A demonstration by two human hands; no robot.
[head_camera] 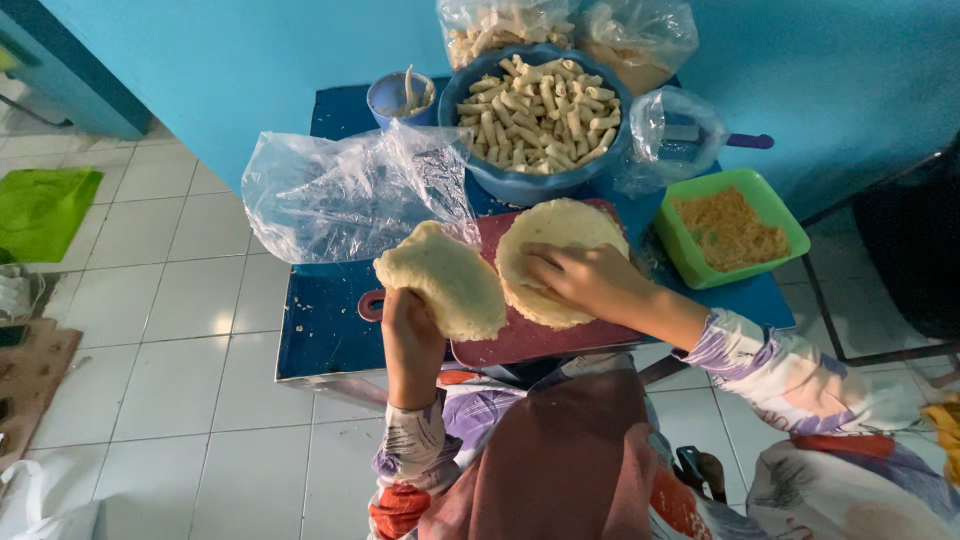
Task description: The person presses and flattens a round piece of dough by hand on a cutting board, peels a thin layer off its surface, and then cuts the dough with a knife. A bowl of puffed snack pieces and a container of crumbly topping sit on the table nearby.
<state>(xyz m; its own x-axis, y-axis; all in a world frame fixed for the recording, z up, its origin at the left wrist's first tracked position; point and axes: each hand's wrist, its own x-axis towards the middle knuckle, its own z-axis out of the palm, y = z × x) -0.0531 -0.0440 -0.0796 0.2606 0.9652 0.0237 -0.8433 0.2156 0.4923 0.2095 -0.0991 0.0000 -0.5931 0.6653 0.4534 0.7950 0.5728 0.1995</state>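
My left hand (410, 335) holds up a pale round wrapper sheet (445, 278), which drapes over its fingers just left of the board. My right hand (585, 280) rests palm-down on a second round wrapper (560, 235) lying flat on a dark red cutting board (520, 345). The board sits on a small blue table (320, 320). Behind the board stands a large blue bowl (525, 185) heaped with several finished pale rolls (540, 110).
A crumpled clear plastic bag (340, 195) lies left of the bowl. A green tray of orange-brown crumbs (730, 230) sits at right. A small blue cup (400, 98) and filled plastic bags (640, 35) stand at the back against a blue wall. White tiled floor lies to the left.
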